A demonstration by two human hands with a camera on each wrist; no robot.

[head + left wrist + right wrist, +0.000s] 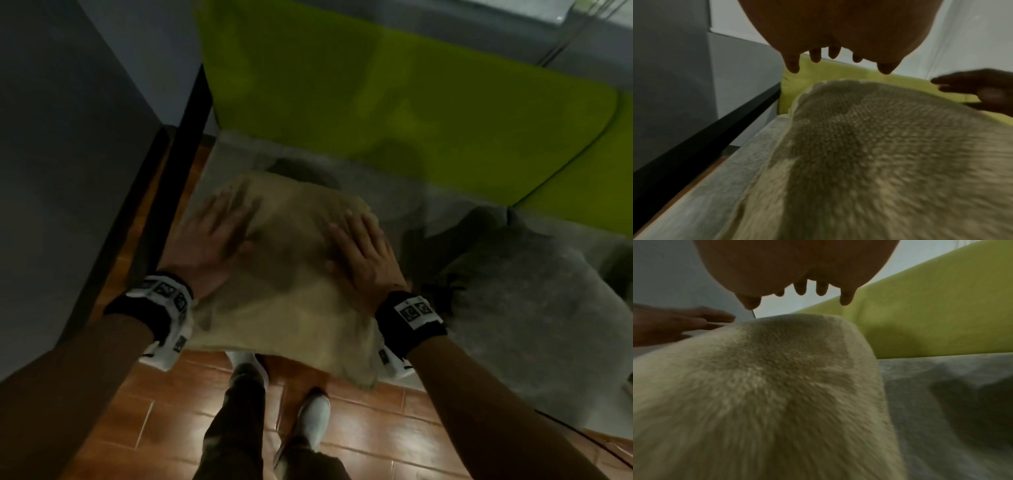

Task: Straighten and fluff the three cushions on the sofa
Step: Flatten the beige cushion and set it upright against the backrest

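Observation:
A beige knitted cushion (291, 294) lies flat on the left end of the sofa's grey seat (387, 202), its near edge overhanging the front. My left hand (212, 240) is spread flat over its left part, my right hand (363, 253) flat over its right part, fingers straight. The wrist views show the cushion (859, 146) (777, 386) bulging under each palm (838, 32) (797, 264), with fingertips a little above the fabric; contact is unclear through the blur. A grey cushion (507, 274) lies on the seat to the right.
The green backrest (376, 85) rises behind the cushion. A grey wall panel (68, 137) with a black edge (171, 178) stands close on the left. Brown floor tiles (370, 428) and my white shoes (313, 418) are below the sofa's front.

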